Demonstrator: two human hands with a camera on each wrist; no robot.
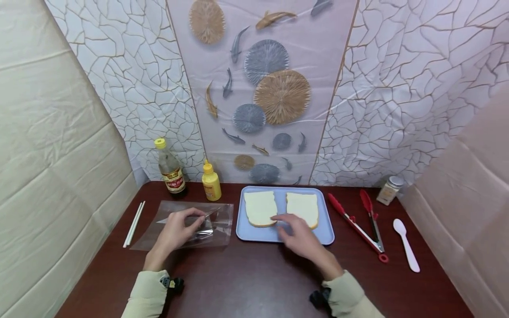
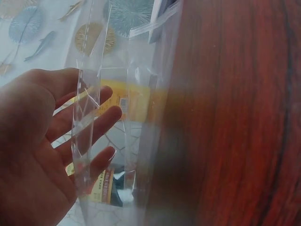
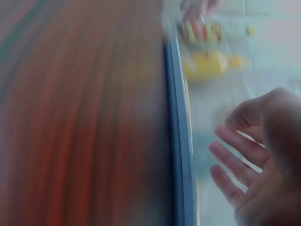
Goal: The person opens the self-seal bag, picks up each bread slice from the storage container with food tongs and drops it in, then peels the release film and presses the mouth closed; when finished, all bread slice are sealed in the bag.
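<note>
Bare table (image 1: 246,274) lies open along the near edge and in the strip between the clear plastic bag (image 1: 187,225) and the blue tray (image 1: 326,229). At the back left, 2 bottles (image 1: 171,170) stand upright near the wall, blocking reaches there. Right of the tray, red tongs (image 1: 359,223) and a white spoon (image 1: 406,244) lie flat, with bare wood between them.

Right wrist view blurred; bottle labels (image 1: 174,182) probably illegible.

Dark wooden surface (image 1: 246,282) carried a blue tray (image 1: 326,234). Left of tray: clear plastic bag (image 1: 222,221), white chopsticks (image 1: 134,223), two bottles (image 1: 171,170). Right of tray: red tongs (image 1: 358,225), white spoon (image 1: 405,243), small jar (image 1: 389,190).
</note>
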